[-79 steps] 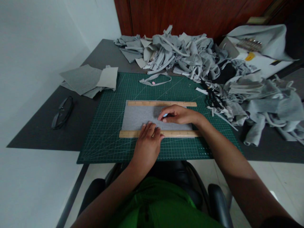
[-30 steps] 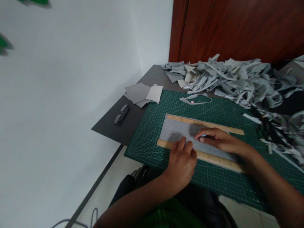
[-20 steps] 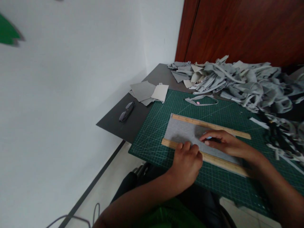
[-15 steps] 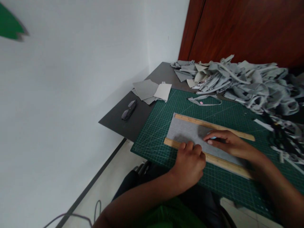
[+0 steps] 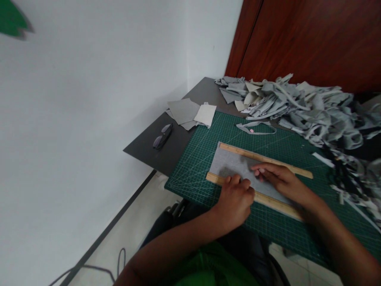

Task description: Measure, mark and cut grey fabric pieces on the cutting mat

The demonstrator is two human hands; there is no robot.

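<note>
A grey fabric piece [image 5: 229,161] lies flat on the green cutting mat [image 5: 190,167]. Along its far edge runs one wooden ruler [image 5: 247,151]; a second wooden ruler [image 5: 274,202] lies along the near side. My left hand [image 5: 236,198] is closed, with its curled fingers pressed onto the near ruler and covering part of it. Over the fabric, between the rulers, is my right hand [image 5: 275,178], its fingers drawn together. Whatever is in the right fingers is hidden.
Grey cloth scraps [image 5: 297,97] are heaped at the back right. A fabric loop [image 5: 258,132] with a small pink spot lies on the mat. Flat cloth pieces [image 5: 184,111] and glasses [image 5: 163,136] rest on the dark table [image 5: 139,151] at left, beside the white wall.
My right hand has shifted slightly left, its fingers curling more. A small light-blue thing seen at those fingers earlier is now hidden. My left hand stays on the near ruler.
</note>
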